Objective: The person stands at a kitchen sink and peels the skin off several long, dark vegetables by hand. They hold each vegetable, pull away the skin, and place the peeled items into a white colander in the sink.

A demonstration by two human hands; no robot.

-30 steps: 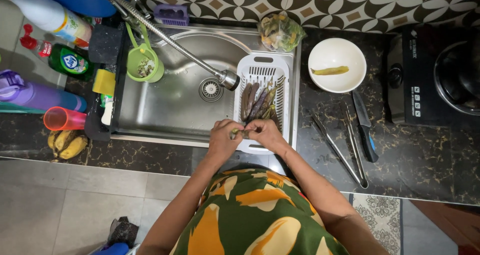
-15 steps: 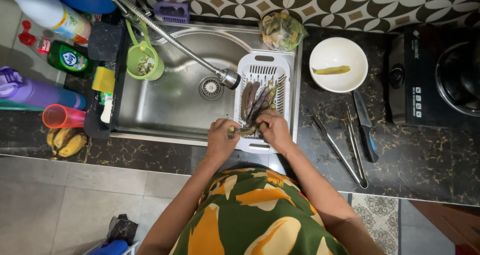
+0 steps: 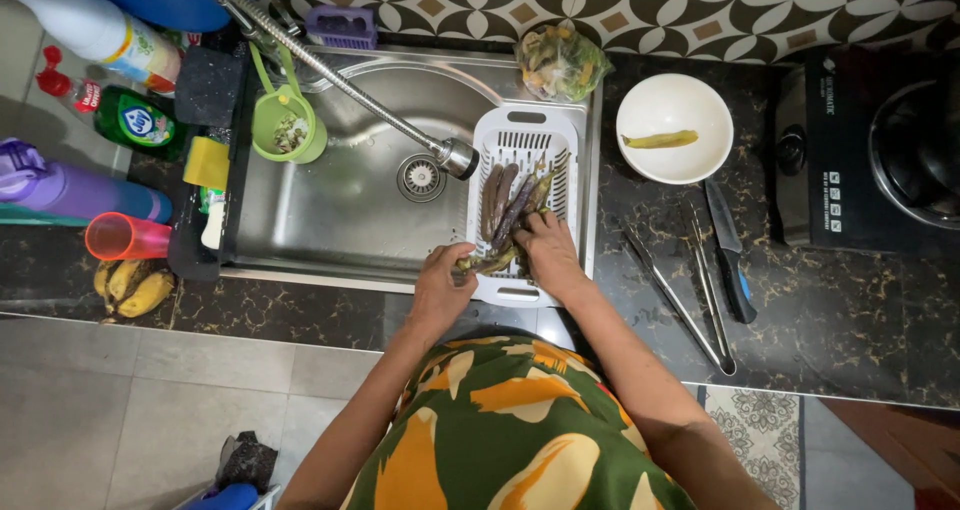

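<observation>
Nearest the person's patterned dress, the left hand (image 3: 443,282) is curling its grip around the end of a long bean pod (image 3: 488,261) at the front edge of the white colander (image 3: 528,140), while the right hand (image 3: 549,253) is pressing down inside it, fingers closing on the pile of purple and green pods (image 3: 508,205). The colander is sitting across the right side of the steel sink (image 3: 330,210). To the right, tongs (image 3: 672,300) and a knife (image 3: 728,250) are lying on the dark tabletop (image 3: 850,310). Farther back, a white bowl (image 3: 674,112) is holding one green pod, and a faucet head (image 3: 458,157) is hanging over the drain.
</observation>
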